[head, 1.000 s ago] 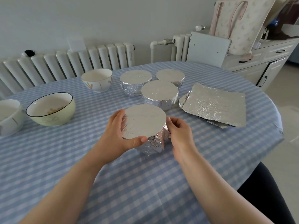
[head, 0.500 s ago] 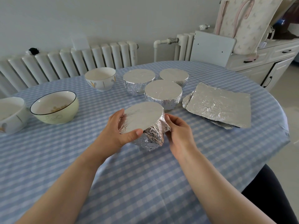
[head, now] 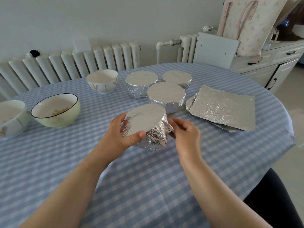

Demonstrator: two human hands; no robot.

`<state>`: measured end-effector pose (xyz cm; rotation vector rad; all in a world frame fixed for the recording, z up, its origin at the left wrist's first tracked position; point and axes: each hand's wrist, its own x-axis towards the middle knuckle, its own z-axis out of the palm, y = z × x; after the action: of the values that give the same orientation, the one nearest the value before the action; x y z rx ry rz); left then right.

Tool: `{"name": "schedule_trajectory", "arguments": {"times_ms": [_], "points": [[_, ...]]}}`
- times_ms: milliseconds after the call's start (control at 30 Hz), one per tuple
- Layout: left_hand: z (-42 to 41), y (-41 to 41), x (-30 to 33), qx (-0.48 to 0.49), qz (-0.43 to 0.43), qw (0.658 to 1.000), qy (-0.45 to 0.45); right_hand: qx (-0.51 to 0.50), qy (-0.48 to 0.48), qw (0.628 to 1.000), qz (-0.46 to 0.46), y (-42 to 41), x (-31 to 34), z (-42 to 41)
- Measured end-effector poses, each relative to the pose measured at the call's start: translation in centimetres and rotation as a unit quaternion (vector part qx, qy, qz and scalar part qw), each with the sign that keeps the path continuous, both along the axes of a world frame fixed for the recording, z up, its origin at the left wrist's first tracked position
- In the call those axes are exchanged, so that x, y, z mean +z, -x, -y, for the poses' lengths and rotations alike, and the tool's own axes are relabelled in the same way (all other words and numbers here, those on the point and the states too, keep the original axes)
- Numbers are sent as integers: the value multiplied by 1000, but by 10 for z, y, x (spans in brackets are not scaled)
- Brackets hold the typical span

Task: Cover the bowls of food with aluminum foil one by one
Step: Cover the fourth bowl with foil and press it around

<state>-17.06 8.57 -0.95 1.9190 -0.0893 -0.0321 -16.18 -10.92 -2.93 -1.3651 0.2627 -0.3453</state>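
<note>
So far, on the checked tabletop point(head: 148, 186), three foil-covered bowls sit finished in a cluster at the far side: one at the back left point(head: 141, 83), one at the back right point(head: 177, 79), one in front of them point(head: 166, 97). The stack of foil sheets point(head: 220, 106) lies just to their right, so I judge there is enough left. Three bowls are not yet covered: the pale green bowl point(head: 55, 111), the white bowl at the left edge point(head: 11, 117) and the small white bowl with leaf pattern point(head: 102, 83).

The fourth bowl point(head: 145, 122), already wrapped, is near the middle between my hands, tilted so its flat foil top faces up and toward me; round, it has no real long axis. My left hand point(head: 121, 132) has its grip curled round the rim, thumb on the near edge. My right hand point(head: 185, 134) pinches a loose flap of foil point(head: 165, 127) at the side, which I think needs pressing flat.
</note>
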Motion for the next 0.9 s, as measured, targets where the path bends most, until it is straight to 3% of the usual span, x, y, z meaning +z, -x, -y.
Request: {"name": "schedule_trajectory", "arguments": {"times_ms": [100,333,533,633,900], "points": [[1,1,-1,13,-6,1000,3,-4,34,999,10,6,0,1],[15,8,2,55,18,998,-20,59,1,998,15,13,0,-2],[39,25,2,84,117,964,-225,87,75,992,-45,7,3,16],[46,27,1,85,134,947,-279,90,86,988,-86,4,-1,22],[34,31,15,71,85,961,-255,170,145,971,-85,-8,11,30]]}}
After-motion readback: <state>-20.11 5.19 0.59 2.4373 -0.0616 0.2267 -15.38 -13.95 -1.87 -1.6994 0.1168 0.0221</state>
